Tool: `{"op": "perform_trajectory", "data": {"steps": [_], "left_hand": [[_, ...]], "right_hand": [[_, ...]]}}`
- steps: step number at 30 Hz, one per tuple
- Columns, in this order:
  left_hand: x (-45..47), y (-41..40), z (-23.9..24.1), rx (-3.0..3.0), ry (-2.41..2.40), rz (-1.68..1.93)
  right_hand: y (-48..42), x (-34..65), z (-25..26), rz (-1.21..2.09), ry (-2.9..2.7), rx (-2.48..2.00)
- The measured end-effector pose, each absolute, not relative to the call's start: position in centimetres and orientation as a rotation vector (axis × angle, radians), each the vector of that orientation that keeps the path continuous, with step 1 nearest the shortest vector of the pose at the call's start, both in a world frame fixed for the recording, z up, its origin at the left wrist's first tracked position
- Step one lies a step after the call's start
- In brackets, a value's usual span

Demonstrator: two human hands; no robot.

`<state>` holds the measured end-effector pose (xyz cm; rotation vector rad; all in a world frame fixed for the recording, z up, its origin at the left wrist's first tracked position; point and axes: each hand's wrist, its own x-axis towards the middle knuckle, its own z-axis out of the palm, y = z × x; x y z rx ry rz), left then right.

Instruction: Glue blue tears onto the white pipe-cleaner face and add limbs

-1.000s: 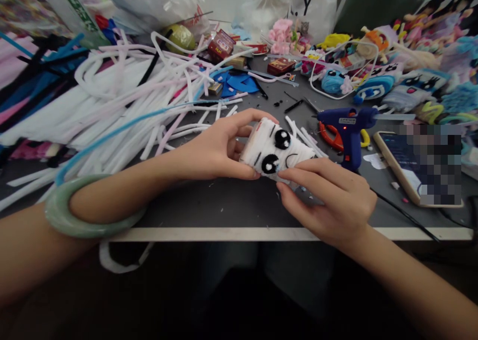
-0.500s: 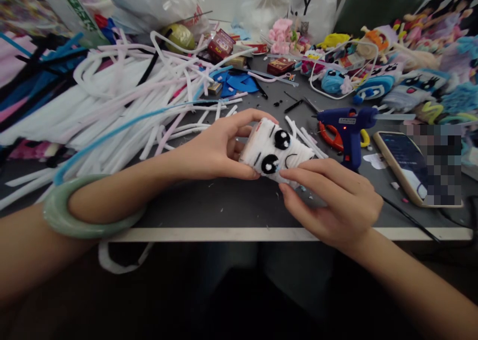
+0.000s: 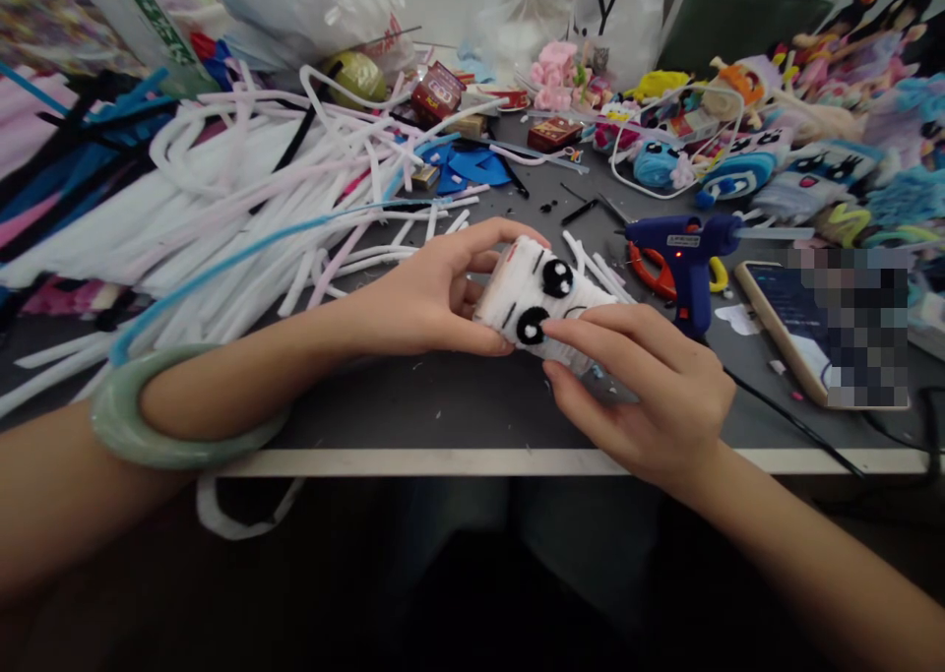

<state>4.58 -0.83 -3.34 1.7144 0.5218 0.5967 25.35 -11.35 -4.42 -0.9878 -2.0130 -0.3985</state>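
Note:
A small white fuzzy pipe-cleaner doll with big black eyes, short brow lines and a curved mouth is held tilted above the table's front part. My left hand wraps round its flat end, thumb below and fingers over the top. With its index fingertip on the lower eye and thumb by the near edge, my right hand grips the doll's other end. Those right fingers cover part of the mouth and the doll's narrower end. A green bangle circles my left wrist.
White and pink pipe cleaners spread over the left side. At right are a blue glue gun with its light on, red-and-yellow scissors and a phone. Several finished dolls crowd the back right. The table edge is close.
My right hand has shifted slightly left and up, its index fingertip going from below the lower eye onto it and covering more of the mouth. My left hand keeps its hold.

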Motion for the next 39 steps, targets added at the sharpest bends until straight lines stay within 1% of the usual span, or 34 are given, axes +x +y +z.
{"op": "perform_trajectory", "data": {"steps": [10,16,27,31,35,37,39], "left_hand": [[4.6,-0.8,-3.3,1.692,0.527,0.6],[4.5,-0.5,-3.3,1.648,0.487,0.596],[4.4,-0.3,-3.2,1.631,0.466,0.567],[4.2,0.0,-3.2,1.618,0.466,0.55],[3.7,0.7,-3.0,1.584,0.397,0.522],[3.3,1.2,-3.0,1.583,0.353,0.435],[3.0,1.7,-2.9,1.577,0.295,0.36]], "right_hand": [[-11.4,25.4,-4.5,-0.357,-2.038,-0.992],[-11.4,25.9,-3.8,-0.267,-1.915,-0.976],[-10.8,25.6,-4.6,-0.342,-1.982,-1.023],[-11.0,25.9,-4.2,-0.217,-2.017,-0.958],[-11.5,27.1,-2.3,-0.135,-1.926,-0.941],[-11.8,28.0,-1.1,-0.075,-2.042,-1.026],[-12.2,29.1,-0.1,0.07,-2.305,-1.127]]}}
